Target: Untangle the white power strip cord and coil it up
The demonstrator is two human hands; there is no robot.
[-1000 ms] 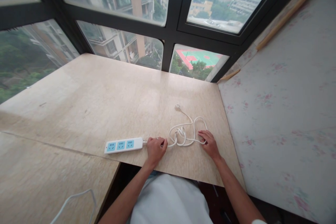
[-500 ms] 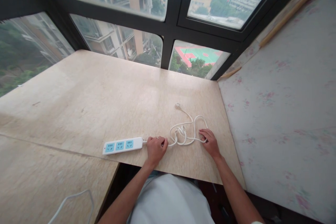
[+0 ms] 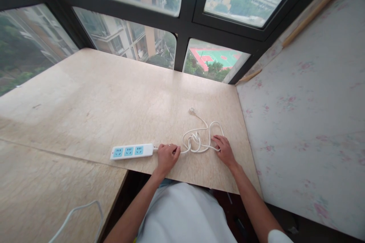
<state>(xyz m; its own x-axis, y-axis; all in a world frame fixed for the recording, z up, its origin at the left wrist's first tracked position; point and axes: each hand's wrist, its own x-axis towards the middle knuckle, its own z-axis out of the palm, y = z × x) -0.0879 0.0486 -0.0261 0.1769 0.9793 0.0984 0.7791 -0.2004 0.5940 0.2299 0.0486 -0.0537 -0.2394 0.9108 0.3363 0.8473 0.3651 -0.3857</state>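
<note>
A white power strip [image 3: 131,151] with blue sockets lies near the front edge of a beige wooden desk [image 3: 114,98]. Its white cord [image 3: 199,138] runs right into a loose tangle of loops and ends in a plug [image 3: 192,111] farther back. My left hand [image 3: 167,157] is closed around the cord just right of the strip. My right hand [image 3: 225,151] rests on the right end of the tangle, fingers curled onto a loop of the cord.
Dark-framed windows [image 3: 188,26] stand behind the desk. A floral-papered wall [image 3: 308,102] closes off the right side. A lower desk section [image 3: 42,193] at front left carries another white cable [image 3: 76,212]. My white shirt fills the bottom middle.
The view has shifted slightly; both hands stay on the cord in nearly the same places. The cord's tangle looks unchanged.
</note>
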